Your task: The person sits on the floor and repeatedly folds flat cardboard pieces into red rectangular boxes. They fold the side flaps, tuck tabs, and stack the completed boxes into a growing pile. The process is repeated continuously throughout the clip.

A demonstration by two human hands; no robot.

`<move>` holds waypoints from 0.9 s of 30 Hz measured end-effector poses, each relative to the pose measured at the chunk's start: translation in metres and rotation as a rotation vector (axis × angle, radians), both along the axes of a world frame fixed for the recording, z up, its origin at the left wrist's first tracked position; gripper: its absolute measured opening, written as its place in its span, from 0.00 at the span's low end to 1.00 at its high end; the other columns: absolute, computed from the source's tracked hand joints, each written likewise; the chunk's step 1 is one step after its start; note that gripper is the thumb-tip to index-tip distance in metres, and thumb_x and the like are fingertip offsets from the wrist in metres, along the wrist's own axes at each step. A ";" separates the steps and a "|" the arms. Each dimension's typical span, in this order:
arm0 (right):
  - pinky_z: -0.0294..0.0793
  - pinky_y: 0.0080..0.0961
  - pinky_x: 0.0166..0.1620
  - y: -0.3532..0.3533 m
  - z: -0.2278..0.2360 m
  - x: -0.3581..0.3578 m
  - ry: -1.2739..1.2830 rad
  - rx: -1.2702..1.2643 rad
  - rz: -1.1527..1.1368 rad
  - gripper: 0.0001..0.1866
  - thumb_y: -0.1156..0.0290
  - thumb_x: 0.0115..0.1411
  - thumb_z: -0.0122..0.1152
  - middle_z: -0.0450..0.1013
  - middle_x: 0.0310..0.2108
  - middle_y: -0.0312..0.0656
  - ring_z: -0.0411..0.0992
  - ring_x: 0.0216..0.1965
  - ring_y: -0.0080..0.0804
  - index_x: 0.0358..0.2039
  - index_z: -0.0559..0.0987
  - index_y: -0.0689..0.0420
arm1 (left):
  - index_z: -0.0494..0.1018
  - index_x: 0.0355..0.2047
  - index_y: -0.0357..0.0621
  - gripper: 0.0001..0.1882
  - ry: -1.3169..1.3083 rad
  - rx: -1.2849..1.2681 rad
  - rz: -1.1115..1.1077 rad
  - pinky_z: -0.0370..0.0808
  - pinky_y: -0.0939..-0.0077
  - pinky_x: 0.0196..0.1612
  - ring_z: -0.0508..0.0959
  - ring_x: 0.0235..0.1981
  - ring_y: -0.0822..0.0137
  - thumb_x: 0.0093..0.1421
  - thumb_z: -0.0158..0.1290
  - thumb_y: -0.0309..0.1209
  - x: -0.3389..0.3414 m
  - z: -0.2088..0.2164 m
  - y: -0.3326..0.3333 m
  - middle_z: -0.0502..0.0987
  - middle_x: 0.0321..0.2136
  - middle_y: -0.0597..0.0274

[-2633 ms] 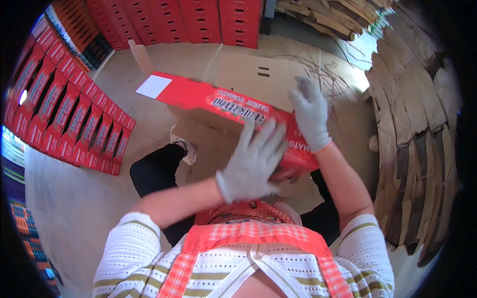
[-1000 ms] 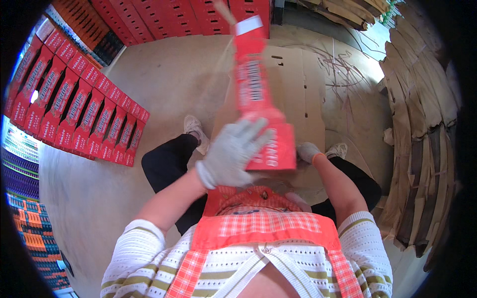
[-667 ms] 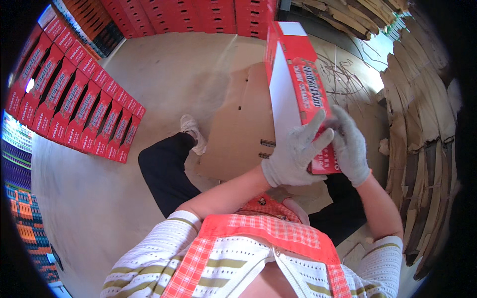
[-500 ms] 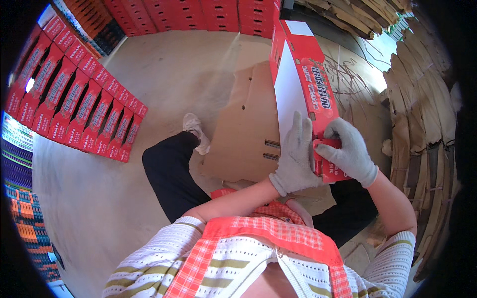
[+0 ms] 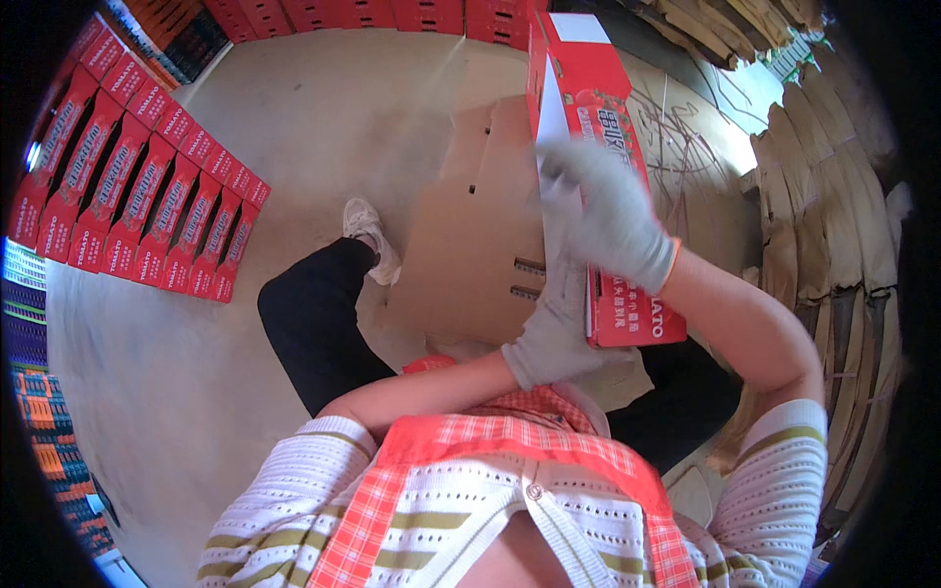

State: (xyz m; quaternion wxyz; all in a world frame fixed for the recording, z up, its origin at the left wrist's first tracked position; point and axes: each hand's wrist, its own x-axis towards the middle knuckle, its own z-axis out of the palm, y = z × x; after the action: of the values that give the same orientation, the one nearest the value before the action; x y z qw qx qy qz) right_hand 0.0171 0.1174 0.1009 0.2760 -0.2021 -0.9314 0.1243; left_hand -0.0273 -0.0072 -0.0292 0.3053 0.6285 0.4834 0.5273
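A long red cardboard box (image 5: 613, 108) with printed fronts and white inner faces lies lengthwise before me, right of centre. My left hand (image 5: 557, 338), in a grey-white glove, lies along its left side near the close end. The visible fingers look stretched out along the white cardboard; their tips are partly covered by my other hand. Over the box's left edge passes my right hand (image 5: 608, 216), gloved too, with its fingers toward the white inner face. Those fingers are smeared by motion, so their grip is unclear. The box's near end panel (image 5: 642, 318) stands upright.
Stacked red boxes (image 5: 147, 211) stand at left, and more red boxes (image 5: 363, 15) line the back. Flat brown cardboard (image 5: 480, 216) lies on the floor beside my box. Bundled cardboard sheets (image 5: 809, 225) are piled at right. Loose straps (image 5: 676, 137) lie beyond the box.
My right hand has left the near end of the box and swung up and left across it. The red flap it was pressing now sits in the near end panel. My view has shifted slightly.
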 end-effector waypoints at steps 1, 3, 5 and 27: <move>0.75 0.33 0.39 0.010 0.004 -0.006 0.194 -0.132 -0.229 0.17 0.70 0.50 0.62 0.76 0.32 0.42 0.77 0.36 0.38 0.42 0.76 0.56 | 0.41 0.68 0.38 0.66 0.023 0.030 0.027 0.52 0.59 0.67 0.55 0.66 0.45 0.38 0.72 0.45 -0.005 0.001 -0.002 0.48 0.66 0.38; 0.76 0.30 0.40 0.038 0.017 -0.003 0.552 -1.202 -0.357 0.16 0.71 0.51 0.63 0.77 0.30 0.43 0.78 0.37 0.35 0.42 0.77 0.57 | 0.40 0.67 0.33 0.66 0.024 0.115 0.134 0.51 0.59 0.68 0.52 0.66 0.38 0.39 0.71 0.45 -0.009 0.004 -0.006 0.45 0.66 0.32; 0.76 0.32 0.39 0.051 0.004 -0.006 0.315 -1.209 -0.328 0.14 0.68 0.52 0.63 0.77 0.29 0.46 0.78 0.34 0.39 0.40 0.78 0.58 | 0.40 0.67 0.34 0.64 -0.187 0.026 -0.011 0.55 0.60 0.66 0.53 0.67 0.44 0.40 0.71 0.45 -0.006 0.009 -0.007 0.48 0.65 0.36; 0.67 0.42 0.52 -0.018 -0.186 0.156 -0.916 -0.085 0.189 0.21 0.62 0.59 0.56 0.69 0.56 0.45 0.68 0.56 0.42 0.53 0.74 0.51 | 0.69 0.57 0.57 0.32 1.577 0.446 -0.737 0.61 0.45 0.61 0.63 0.64 0.61 0.48 0.57 0.39 -0.242 -0.046 0.084 0.63 0.64 0.65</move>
State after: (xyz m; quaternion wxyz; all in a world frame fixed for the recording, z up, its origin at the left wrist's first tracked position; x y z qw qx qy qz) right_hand 0.1732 0.0999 -0.0849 -0.1845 -0.1615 -0.9657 0.0852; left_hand -0.2695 0.0766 -0.0753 -0.0946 0.9679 0.2066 -0.1074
